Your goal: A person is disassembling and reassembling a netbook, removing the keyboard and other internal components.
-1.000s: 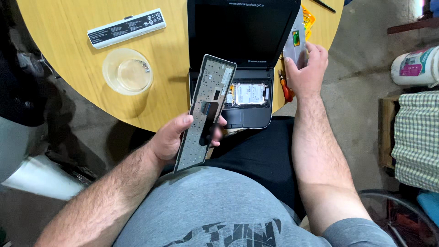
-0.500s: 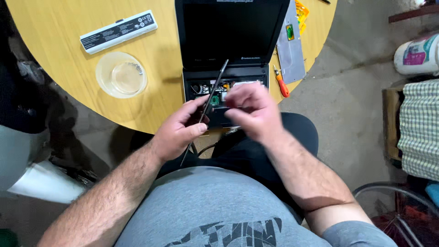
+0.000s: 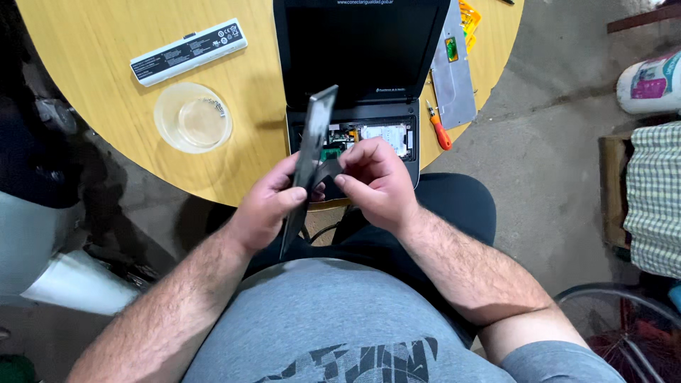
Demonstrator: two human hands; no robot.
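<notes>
My left hand (image 3: 268, 206) grips a detached laptop keyboard (image 3: 313, 142), held on edge over my lap at the table's near rim. My right hand (image 3: 376, 179) pinches the dark flat ribbon (image 3: 328, 170) that hangs from the keyboard's back. Just beyond the hands lies an opened black laptop (image 3: 358, 64) with its screen up and its inner parts (image 3: 369, 133) bare where the keyboard sat.
On the round wooden table (image 3: 92, 106) lie a white battery pack (image 3: 189, 51), a clear shallow dish (image 3: 193, 118) with small screws, a grey cover panel (image 3: 454, 71) and an orange-handled screwdriver (image 3: 438, 128). A checked cloth (image 3: 652, 198) and a bicycle wheel (image 3: 624, 326) are at right.
My right hand left the grey panel at the laptop's right and came to the keyboard. The keyboard has turned from flat-on to edge-on in my left hand.
</notes>
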